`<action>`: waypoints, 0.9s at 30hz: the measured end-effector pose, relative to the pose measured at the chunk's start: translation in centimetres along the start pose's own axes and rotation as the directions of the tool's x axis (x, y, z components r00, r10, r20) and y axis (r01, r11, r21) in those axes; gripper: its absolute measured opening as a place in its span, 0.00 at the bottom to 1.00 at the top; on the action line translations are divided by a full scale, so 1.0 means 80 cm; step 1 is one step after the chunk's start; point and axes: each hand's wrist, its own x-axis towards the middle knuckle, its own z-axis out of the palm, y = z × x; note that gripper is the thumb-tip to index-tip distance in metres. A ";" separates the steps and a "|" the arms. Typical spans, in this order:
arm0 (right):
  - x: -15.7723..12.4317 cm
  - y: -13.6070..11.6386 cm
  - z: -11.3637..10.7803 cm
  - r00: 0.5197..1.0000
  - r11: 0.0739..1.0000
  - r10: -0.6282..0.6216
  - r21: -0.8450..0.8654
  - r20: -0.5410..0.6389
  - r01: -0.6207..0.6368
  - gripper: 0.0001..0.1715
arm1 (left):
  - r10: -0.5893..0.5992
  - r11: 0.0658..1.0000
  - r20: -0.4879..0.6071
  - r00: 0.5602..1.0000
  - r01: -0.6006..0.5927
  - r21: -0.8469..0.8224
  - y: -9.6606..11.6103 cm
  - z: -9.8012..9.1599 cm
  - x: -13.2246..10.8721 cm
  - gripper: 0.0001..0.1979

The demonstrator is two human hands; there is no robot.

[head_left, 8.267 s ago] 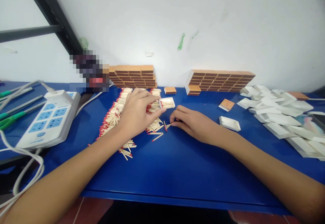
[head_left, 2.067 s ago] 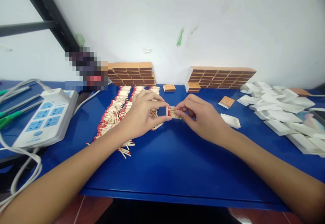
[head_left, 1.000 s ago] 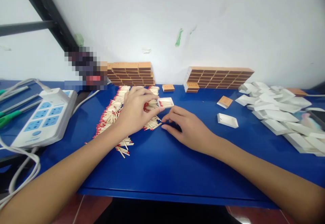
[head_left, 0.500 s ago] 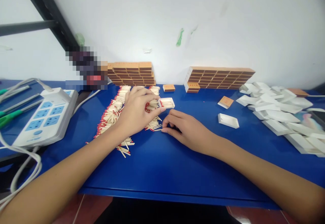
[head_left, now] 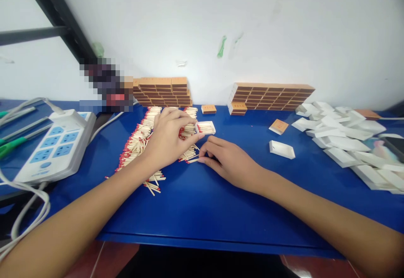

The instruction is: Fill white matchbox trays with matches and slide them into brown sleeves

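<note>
Between the thumb and fingers of my left hand [head_left: 172, 137] is a small white matchbox tray [head_left: 214, 130], partly filled with red-tipped matches. My right hand [head_left: 232, 162] sits just below and right of it, thumb and forefinger pinched on the end of a match [head_left: 193, 160] at the edge of the loose matches. A long heap of matches [head_left: 134, 147] spreads left of my left hand. Another heap [head_left: 187, 133] lies under and beside its fingers, partly hidden. An open white tray [head_left: 282, 149] and an orange matchbox [head_left: 279, 126] lie to the right.
Stacked matchboxes stand against the wall at left [head_left: 164, 93] and right [head_left: 273, 96]. Two more boxes [head_left: 208, 109] [head_left: 237, 109] lie between and before them. White trays [head_left: 341, 133] are piled on the right. A power strip [head_left: 67, 156], cables and green-handled tools [head_left: 12, 146] occupy the left.
The whole view has shifted very slightly left. Both hands keep nearly the same pose, with the tray and the match still in their fingers.
</note>
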 end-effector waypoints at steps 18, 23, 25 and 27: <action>-0.008 0.039 -0.038 0.954 0.987 0.028 -0.142 -0.299 -0.074 0.06 | 0.107 0.992 0.145 0.984 -0.095 -0.085 0.005 -0.002 -0.001 0.15; -0.008 0.032 -0.037 0.942 0.993 -0.003 -0.112 -0.334 -0.037 0.05 | 0.125 0.988 0.141 0.982 -0.110 -0.111 0.007 -0.003 -0.001 0.15; -0.009 0.024 -0.037 0.931 0.996 -0.016 -0.086 -0.365 -0.017 0.05 | 0.104 0.992 0.115 0.988 -0.094 -0.087 0.005 -0.002 0.000 0.16; -0.009 0.015 -0.033 0.936 0.999 -0.033 -0.042 -0.349 0.019 0.07 | 0.060 0.997 0.068 0.996 -0.057 -0.043 0.002 -0.002 0.000 0.16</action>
